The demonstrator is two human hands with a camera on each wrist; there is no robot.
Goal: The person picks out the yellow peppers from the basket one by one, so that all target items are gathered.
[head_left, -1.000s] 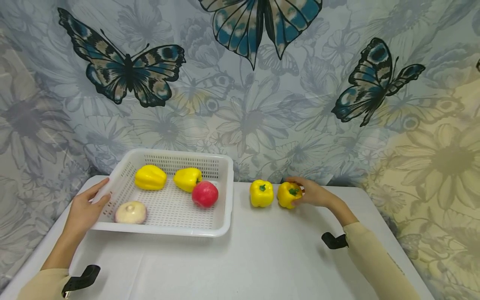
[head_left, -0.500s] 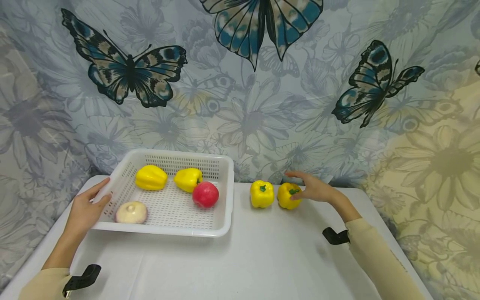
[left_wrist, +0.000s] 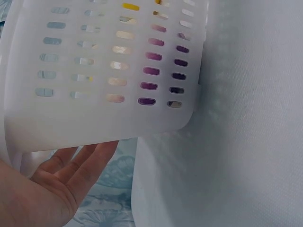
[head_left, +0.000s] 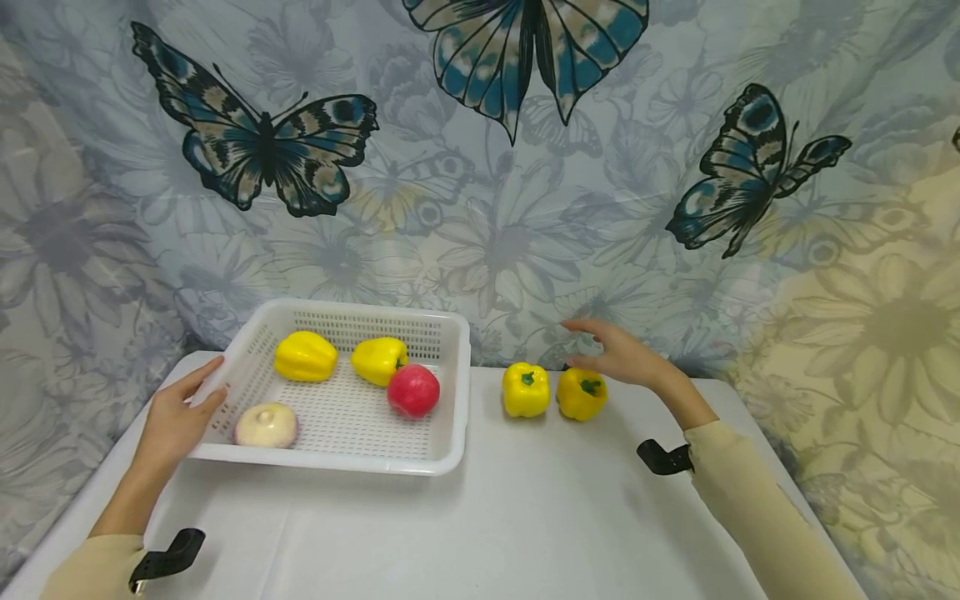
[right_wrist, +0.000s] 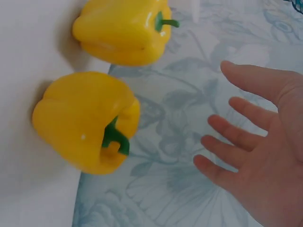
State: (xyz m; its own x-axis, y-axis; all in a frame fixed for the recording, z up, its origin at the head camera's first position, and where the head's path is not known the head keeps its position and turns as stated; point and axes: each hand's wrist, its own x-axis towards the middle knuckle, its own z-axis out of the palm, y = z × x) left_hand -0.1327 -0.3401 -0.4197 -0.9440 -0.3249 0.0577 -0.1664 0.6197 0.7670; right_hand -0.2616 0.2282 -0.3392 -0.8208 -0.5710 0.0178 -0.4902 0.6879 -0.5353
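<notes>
A white perforated basket (head_left: 330, 460) holds two yellow bell peppers, one at the left (head_left: 305, 357) and one nearer the middle (head_left: 378, 360), a round red item (head_left: 413, 391), and a pale, flattish round item with a purplish edge (head_left: 266, 426). My left hand (head_left: 171, 421) touches the basket's left side, fingers fairly straight; the left wrist view shows them (left_wrist: 87, 165) partly hidden by the basket wall. Two more yellow bell peppers (head_left: 526, 390) (head_left: 582, 394) stand upright on the table. My right hand (head_left: 622, 354) hovers above and behind the right one, fingers spread, holding nothing.
The white-covered table (head_left: 480, 533) ends at a back edge just behind the peppers. A patterned butterfly cloth (head_left: 510, 217) hangs directly behind it. The basket stands on the table's left half, and its wall (left_wrist: 109, 118) fills much of the left wrist view.
My right hand has let go of the right bell pepper and risen up and slightly left. That pepper stays standing beside the other. My left hand and the basket have hardly moved.
</notes>
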